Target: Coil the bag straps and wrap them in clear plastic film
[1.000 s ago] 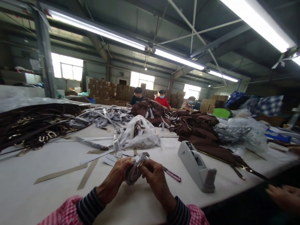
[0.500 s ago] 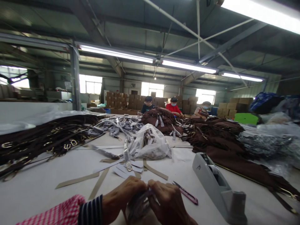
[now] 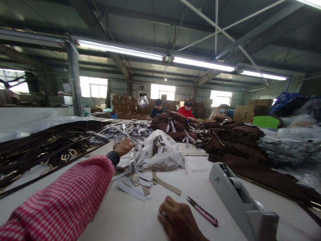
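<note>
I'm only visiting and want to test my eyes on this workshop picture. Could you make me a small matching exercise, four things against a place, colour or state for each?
Things:
1. Left hand
2. Shiny round coil
3. Snips
4. Tape dispenser

Descriptions:
A. Mostly grey, at the right of the picture's foreground
B. Seen against the stacked boxes in the background
C. Stretched forward from a red-and-white checked sleeve
D. Pinkish handles and dark blades, lying on the table

Right pairs: 1-C, 2-B, 3-D, 4-A

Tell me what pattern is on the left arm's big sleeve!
The sleeve has little pinkish-red and white checks, best seen in the head view.
</note>
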A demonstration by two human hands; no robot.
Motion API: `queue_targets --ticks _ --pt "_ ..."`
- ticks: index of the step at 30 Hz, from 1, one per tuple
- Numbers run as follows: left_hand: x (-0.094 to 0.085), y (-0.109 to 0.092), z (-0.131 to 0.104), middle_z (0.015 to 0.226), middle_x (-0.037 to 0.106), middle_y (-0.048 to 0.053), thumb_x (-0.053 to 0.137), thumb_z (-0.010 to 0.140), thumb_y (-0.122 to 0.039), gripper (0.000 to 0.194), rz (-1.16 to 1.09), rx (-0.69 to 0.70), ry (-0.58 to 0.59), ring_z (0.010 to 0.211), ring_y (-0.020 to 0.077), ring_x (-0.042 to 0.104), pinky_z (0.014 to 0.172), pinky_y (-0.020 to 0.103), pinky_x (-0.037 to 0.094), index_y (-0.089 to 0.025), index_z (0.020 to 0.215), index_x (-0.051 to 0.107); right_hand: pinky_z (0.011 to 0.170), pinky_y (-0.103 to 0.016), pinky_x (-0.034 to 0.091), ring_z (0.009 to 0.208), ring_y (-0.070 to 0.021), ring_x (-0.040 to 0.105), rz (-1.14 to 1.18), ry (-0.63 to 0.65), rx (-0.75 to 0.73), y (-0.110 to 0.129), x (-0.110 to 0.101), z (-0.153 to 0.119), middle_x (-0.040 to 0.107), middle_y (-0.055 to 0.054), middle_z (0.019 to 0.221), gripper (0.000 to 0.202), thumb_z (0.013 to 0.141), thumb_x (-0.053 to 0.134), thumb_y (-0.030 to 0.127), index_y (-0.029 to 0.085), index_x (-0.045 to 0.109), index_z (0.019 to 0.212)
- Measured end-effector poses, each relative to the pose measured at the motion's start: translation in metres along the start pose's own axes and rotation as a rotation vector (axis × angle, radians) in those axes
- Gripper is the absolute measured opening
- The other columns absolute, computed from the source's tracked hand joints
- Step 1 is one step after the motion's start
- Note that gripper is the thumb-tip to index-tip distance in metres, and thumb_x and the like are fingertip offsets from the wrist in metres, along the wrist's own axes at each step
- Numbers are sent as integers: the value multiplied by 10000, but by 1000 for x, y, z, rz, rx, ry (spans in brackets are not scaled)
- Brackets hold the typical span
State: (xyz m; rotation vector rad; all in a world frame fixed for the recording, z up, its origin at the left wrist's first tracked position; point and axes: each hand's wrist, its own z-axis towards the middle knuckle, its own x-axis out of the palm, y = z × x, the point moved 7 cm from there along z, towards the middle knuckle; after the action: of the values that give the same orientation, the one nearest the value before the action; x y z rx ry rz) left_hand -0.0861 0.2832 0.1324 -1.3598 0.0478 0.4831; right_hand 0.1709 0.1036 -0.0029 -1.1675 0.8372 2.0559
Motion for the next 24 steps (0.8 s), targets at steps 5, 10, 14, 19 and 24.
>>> queue_targets --ticks 5,10,14,19,24 --pt "25 81 -16 1317 648 102 702 972 -325 338 184 -201 4 1161 282 653 963 491 570 -178 1271 647 571 -265 357 704 -146 718 -31 -21 -51 -5 10 2 716 -2 884 75 877 652 147 219 651 856" --pt "14 58 -20 1234 671 92 664 997 -345 306 9 -233 -54 1028 239 685 868 435 602 -163 1242 644 602 -261 368 740 -151 714 40 -12 -28 -12 15 -1 712 -11 915 99 883 617 134 225 656 877" --pt "10 15 -65 905 695 30 810 853 -373 412 -248 -149 -22 784 178 690 700 301 552 -132 1138 635 668 -258 411 773 -171 693 313 -8 20 -15 7 0 721 -32 904 101 897 617 190 216 712 876" --pt "36 -9 -167 714 616 -43 913 560 -282 578 -483 -5 79 605 178 638 597 299 500 -169 1064 652 570 -268 455 822 -246 676 1118 52 288 -14 10 13 727 -101 876 567 913 574 705 173 756 978" --pt "86 11 -254 746 609 -15 888 609 -266 413 -658 32 327 667 181 596 552 272 458 -222 940 647 550 -270 481 686 -205 645 1692 -21 357 15 3 34 702 -95 807 636 822 655 778 151 704 912"
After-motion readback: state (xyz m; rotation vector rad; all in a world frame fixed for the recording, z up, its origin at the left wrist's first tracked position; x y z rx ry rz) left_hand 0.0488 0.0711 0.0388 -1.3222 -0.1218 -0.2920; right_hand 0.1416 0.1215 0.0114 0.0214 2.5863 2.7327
